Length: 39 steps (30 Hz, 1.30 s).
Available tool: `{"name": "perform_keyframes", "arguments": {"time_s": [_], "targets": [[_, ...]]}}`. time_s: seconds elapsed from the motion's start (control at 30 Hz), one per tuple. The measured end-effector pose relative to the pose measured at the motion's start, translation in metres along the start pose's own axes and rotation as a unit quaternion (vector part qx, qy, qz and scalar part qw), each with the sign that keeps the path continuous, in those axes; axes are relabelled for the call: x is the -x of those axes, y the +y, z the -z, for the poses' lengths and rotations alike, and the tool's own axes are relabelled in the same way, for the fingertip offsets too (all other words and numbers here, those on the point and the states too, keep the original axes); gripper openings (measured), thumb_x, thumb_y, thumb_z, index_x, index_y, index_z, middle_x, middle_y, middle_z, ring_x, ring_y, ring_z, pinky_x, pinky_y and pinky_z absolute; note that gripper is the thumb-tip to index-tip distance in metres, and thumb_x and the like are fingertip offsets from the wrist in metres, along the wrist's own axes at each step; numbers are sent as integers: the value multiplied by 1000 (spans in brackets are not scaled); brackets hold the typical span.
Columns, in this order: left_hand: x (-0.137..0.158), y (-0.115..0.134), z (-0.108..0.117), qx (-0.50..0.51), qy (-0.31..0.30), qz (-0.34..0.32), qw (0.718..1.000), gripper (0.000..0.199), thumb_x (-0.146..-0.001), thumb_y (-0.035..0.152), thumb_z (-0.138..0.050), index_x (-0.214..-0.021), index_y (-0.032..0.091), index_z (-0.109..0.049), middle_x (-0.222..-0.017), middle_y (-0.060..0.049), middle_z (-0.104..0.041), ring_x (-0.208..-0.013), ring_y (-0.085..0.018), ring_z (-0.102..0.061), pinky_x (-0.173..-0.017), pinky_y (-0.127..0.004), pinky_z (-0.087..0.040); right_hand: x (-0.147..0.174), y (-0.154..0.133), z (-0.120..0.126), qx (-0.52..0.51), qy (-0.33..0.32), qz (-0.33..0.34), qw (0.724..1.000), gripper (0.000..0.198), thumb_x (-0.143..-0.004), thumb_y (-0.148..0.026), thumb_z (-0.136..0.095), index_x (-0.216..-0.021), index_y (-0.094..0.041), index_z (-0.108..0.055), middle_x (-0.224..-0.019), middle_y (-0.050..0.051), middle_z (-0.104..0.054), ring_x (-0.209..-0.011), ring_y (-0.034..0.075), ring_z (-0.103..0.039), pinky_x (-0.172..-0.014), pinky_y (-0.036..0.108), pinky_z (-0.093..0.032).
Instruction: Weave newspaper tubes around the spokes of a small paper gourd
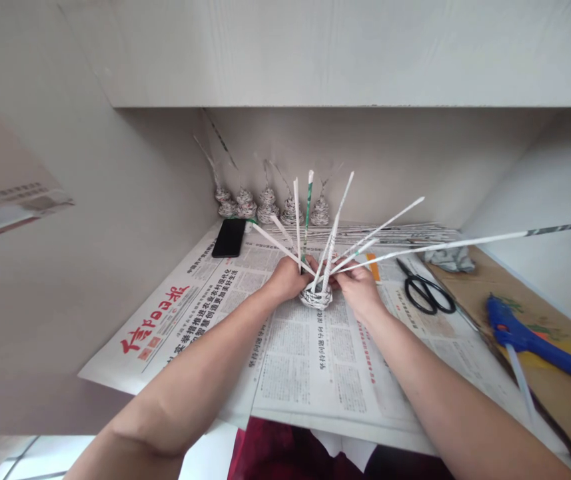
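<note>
Between my hands is a small woven basket of rolled newspaper [316,297], with several white paper strips fanning up and outward from it. One long strip [445,247] reaches far to the right and turns dark-patterned near its end. My left hand [291,277] is closed around the left side of the weave. On the right side, my right hand [358,283] has its fingers pinched at the weave where the long strip starts. The fingertips of both hands are partly hidden behind the strips.
Newspaper sheets [290,380] cover the surface. Several woven gourd shapes [268,205] stand along the back wall, left of a bundle of paper rolls [390,233]. A black phone [228,238] lies left; scissors [428,295] and a blue glue gun [535,340] lie right. An overhead panel [335,53] hangs above.
</note>
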<state>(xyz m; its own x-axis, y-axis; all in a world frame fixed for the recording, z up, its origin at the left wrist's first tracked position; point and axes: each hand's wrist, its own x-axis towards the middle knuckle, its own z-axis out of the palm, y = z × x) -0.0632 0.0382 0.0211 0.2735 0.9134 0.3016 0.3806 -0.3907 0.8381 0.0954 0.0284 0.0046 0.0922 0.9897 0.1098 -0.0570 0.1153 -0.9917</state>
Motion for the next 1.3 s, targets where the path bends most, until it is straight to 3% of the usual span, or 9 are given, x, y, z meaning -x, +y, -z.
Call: {"name": "perform_keyframes", "arguments": {"time_s": [0.13,0.43,0.6,0.93,1.07,1.17,1.3], "targets": [[-1,-2,6,-6,-28,-34,999,16,-71,8,-60,-80,15,-72,-78,-1,-73,-75,-13,-65,-73,-21,-49,1,0,-1,-26,6,-1,1000,27,-66,-41,-73,-83,-21,-70,-68,1,-71,-54,16,-61,-52,28,-50],[4,8,4,-84,14,-45,995,16,-73,12,-60,-82,18,-72,-79,0,-73,-73,-14,-65,-71,-22,-47,3,4,-5,-40,15,4,999,31,-63,-46,-75,-79,-20,-69,-67,2,-70,-61,19,-65,-57,32,-53],[3,6,3,-115,28,-34,992,21,-71,16,-64,-92,19,-69,-86,-1,-73,-79,-17,-66,-75,-25,-48,4,3,-4,-34,-5,20,999,29,-63,-43,-76,-79,-20,-70,-70,2,-71,-66,19,-66,-61,30,-52],[1,1,4,-103,-7,-12,995,17,-75,18,-60,-85,18,-75,-84,-2,-75,-76,-16,-67,-72,-23,-49,8,2,-6,-35,0,62,997,20,-72,-36,-71,-83,-20,-71,-74,1,-72,-62,16,-64,-61,29,-52],[0,-2,5,-105,0,-2,994,17,-74,16,-61,-84,16,-74,-82,-4,-75,-75,-17,-67,-70,-23,-49,8,-1,-3,-5,-34,66,997,14,-73,-27,-66,-85,-21,-71,-79,1,-73,-67,17,-66,-67,30,-53],[0,-2,5,-109,5,1,994,20,-72,15,-61,-86,17,-74,-80,-3,-74,-75,-17,-66,-69,-23,-50,8,-3,0,25,-63,79,995,22,-70,-16,-61,-89,-22,-71,-85,0,-74,-78,17,-67,-78,30,-52],[0,-2,7,-120,9,6,993,22,-71,13,-59,-87,18,-74,-81,-2,-74,-75,-17,-66,-70,-24,-50,9,-6,1,27,-101,71,992,28,-69,-15,-61,-95,-21,-70,-89,0,-74,-83,17,-68,-84,32,-51]]}}
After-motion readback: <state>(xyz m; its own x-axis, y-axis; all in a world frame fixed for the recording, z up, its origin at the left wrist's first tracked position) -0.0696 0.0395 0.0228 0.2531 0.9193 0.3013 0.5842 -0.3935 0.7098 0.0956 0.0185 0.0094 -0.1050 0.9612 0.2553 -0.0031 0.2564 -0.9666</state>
